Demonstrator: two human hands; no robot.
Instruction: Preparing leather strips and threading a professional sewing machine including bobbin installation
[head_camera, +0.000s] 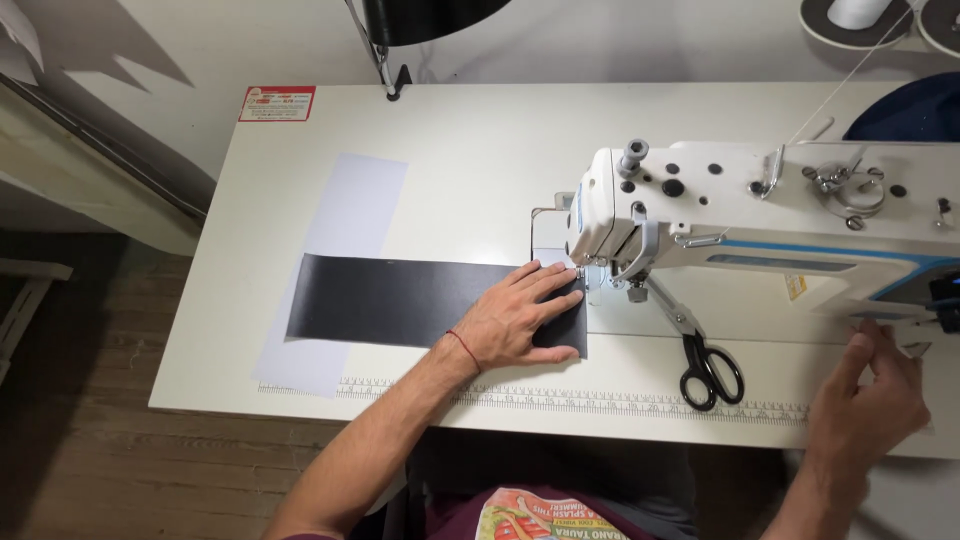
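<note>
A pale sheet (345, 230) is lying at the left of the white table (470, 140), under a black strip (400, 298) running toward the sewing machine (760, 215). The left hand (520, 318) is pressing the strip's right end flat, fingers spread, fingertips almost at the needle (a likely prick). Black-handled scissors (708, 368) are lying just right. The right hand (868, 405) is hovering by the machine's lower edge, fingers loosely curled, holding nothing; the strip could skew.
</note>
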